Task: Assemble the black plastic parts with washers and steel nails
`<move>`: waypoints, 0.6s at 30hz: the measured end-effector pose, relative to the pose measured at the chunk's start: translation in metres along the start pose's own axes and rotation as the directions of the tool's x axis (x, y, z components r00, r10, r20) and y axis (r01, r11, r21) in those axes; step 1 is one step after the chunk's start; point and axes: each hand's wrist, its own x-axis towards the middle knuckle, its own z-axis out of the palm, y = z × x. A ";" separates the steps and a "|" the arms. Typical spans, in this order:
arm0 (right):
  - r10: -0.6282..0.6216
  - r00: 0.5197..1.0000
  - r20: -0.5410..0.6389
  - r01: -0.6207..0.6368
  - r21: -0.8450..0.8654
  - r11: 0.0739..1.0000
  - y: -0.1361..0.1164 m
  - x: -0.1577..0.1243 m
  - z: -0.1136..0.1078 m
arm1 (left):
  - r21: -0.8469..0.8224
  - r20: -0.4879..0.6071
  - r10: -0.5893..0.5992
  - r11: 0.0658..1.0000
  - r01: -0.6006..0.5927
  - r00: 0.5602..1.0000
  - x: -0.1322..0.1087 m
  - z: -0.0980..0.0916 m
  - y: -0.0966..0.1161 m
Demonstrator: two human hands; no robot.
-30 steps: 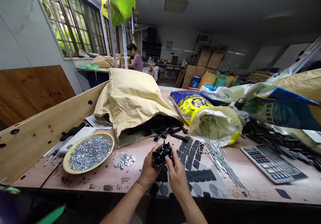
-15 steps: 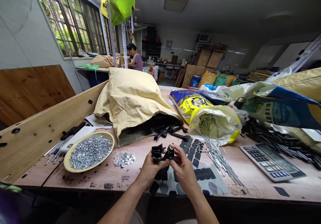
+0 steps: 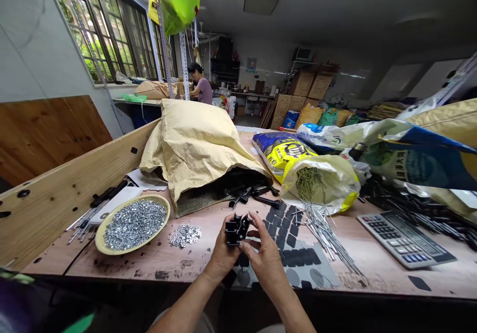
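Both my hands are raised just above the wooden table's (image 3: 149, 261) front edge. My left hand (image 3: 221, 256) is closed around a cluster of small black plastic parts (image 3: 235, 228). My right hand (image 3: 265, 253) pinches the same cluster from the right, with some fingers stretched out. Under the hands lies a grey sheet of black adhesive pads (image 3: 294, 258). A small heap of loose silver nuts (image 3: 184, 234) sits to the left of my hands.
A yellow bowl of nuts (image 3: 132, 222) stands at the left. A tan paper sack (image 3: 194, 149) spills black parts (image 3: 253, 194). A yellow bag (image 3: 313, 174) spills thin metal rods (image 3: 324, 233). A calculator (image 3: 404, 237) lies at the right. A person (image 3: 201, 88) works far behind.
My hands have turned the black parts together into a tighter cluster. My right hand has slid lower and its fingers have spread a little.
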 end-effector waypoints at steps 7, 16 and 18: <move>0.055 0.992 0.117 -0.062 0.058 0.996 -0.004 -0.009 0.002 | -0.025 0.037 -0.057 0.998 0.058 0.998 -0.012 -0.007 0.008; 0.124 0.952 0.281 -0.159 0.107 0.981 -0.007 -0.003 -0.001 | -0.002 -0.148 -0.232 0.972 0.234 0.962 -0.061 -0.034 0.045; 0.141 0.953 0.267 -0.145 -0.004 0.989 0.000 0.002 0.011 | -0.024 -0.196 -0.278 0.960 0.279 0.940 -0.075 -0.042 0.048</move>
